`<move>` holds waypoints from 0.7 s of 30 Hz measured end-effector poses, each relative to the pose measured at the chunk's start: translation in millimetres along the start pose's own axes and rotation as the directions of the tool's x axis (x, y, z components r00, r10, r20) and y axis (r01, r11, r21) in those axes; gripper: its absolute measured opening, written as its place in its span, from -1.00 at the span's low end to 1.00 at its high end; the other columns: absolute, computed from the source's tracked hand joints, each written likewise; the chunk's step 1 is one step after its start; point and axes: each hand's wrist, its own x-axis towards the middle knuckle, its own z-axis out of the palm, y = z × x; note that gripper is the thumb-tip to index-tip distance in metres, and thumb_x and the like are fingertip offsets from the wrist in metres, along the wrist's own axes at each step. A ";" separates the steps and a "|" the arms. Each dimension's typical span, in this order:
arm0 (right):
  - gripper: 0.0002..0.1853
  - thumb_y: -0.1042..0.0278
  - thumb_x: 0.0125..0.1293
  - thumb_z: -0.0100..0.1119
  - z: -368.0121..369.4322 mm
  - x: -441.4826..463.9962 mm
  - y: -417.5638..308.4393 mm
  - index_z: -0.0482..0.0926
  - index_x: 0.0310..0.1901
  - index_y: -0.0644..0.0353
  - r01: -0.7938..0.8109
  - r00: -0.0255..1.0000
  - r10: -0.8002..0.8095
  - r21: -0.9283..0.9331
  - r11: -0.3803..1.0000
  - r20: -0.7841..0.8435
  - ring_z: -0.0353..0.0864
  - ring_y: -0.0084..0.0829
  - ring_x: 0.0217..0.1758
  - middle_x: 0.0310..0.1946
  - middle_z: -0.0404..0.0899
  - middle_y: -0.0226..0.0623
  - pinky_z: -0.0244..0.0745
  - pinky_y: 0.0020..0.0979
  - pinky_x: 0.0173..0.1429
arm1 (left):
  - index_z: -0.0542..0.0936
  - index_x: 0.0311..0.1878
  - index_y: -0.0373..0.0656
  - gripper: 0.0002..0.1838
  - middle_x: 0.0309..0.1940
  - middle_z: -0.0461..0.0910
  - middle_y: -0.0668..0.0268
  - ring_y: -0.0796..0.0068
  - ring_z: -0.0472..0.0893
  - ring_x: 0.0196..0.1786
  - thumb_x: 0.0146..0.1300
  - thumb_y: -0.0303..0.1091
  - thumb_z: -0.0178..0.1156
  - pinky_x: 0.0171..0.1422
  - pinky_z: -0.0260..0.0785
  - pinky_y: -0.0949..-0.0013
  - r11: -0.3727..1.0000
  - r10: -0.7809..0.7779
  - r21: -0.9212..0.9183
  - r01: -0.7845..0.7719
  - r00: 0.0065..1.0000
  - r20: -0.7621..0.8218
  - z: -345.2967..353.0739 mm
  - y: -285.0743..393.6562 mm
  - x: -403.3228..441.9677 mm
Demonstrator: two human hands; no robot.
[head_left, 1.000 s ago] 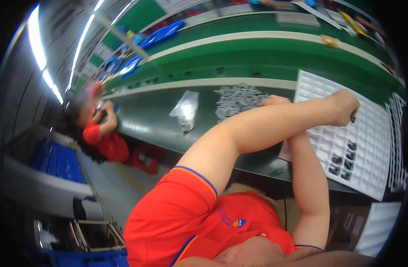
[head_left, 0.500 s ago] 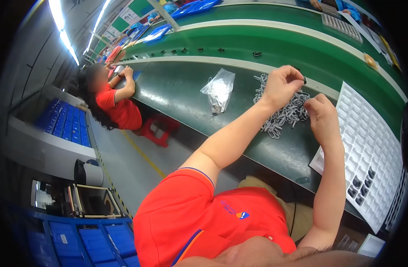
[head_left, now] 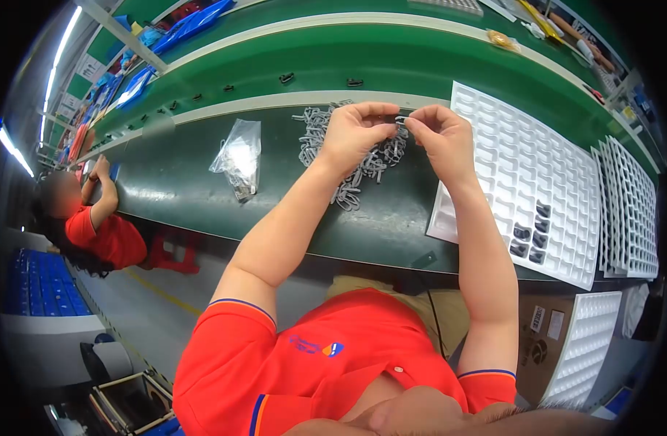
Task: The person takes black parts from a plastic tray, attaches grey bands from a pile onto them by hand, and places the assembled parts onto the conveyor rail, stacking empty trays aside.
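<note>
My left hand (head_left: 356, 136) is closed in a pinch above the pile; a small black part showed at its fingertips a moment ago and is now mostly hidden by the fingers. Facing it, my right hand (head_left: 444, 142) pinches a small grey loop (head_left: 402, 121). The two sets of fingertips almost meet around these pieces. Beneath and beside my left hand, a heap of grey loop-shaped pieces (head_left: 346, 195) lies on the dark green table (head_left: 181, 185). To the right of my right hand is a white moulded tray (head_left: 559, 171), with several black parts (head_left: 539, 234) in its pockets.
A clear plastic bag (head_left: 240, 156) lies left of the heap. Beyond the table, a green conveyor belt (head_left: 260, 69) carries spaced black parts. White trays (head_left: 628, 207) are stacked at right. A cardboard box (head_left: 544, 341) stands below. A co-worker in red (head_left: 101, 232) sits at left.
The view has swung to the right. My right hand has come from the heap up to my left hand, with a grey loop now showing at its fingertips.
</note>
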 end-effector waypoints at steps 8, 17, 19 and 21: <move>-0.90 0.45 0.25 0.37 1.3 0.3 5.4 0.65 -0.30 0.27 0.005 1.000 -0.005 -0.054 0.999 0.004 0.51 -0.69 -0.42 -0.48 0.63 -0.46 0.38 -0.60 -0.32 | 0.66 0.05 -0.39 -0.65 -0.16 0.69 0.19 0.52 0.68 -0.11 0.15 -0.67 0.35 0.05 0.56 0.49 1.000 -0.008 0.013 0.008 0.999 0.049 4.7 -2.6 -1.2; -0.90 0.47 0.25 0.37 0.5 -0.2 3.7 0.63 -0.30 0.28 -0.014 1.000 0.014 -0.096 0.995 0.006 0.52 -0.70 -0.40 -0.45 0.63 -0.45 0.39 -0.61 -0.32 | 0.67 0.04 -0.38 -0.70 -0.15 0.70 0.19 0.52 0.68 -0.10 0.22 -0.63 0.33 0.07 0.56 0.49 0.999 0.002 0.045 -0.004 0.998 0.055 4.6 -2.1 -3.0; -0.88 0.47 0.25 0.37 0.6 1.2 8.4 0.61 -0.26 0.28 0.002 1.000 -0.001 -0.061 0.998 0.020 0.52 -0.69 -0.39 -0.44 0.63 -0.45 0.40 -0.61 -0.31 | 0.66 0.05 -0.38 -0.72 -0.14 0.70 0.19 0.52 0.68 -0.09 0.26 -0.61 0.30 0.07 0.56 0.50 0.998 -0.016 0.062 0.012 0.998 0.057 3.3 -1.3 -2.7; -0.82 0.48 0.25 0.38 1.7 3.8 9.9 0.59 -0.18 0.28 0.035 0.998 -0.036 0.010 0.999 0.049 0.54 -0.69 -0.37 -0.41 0.63 -0.43 0.43 -0.60 -0.28 | 0.66 0.05 -0.38 -0.73 -0.13 0.70 0.18 0.52 0.68 -0.09 0.28 -0.60 0.28 0.06 0.56 0.49 0.998 -0.010 0.057 0.005 0.996 0.087 2.0 1.7 -2.1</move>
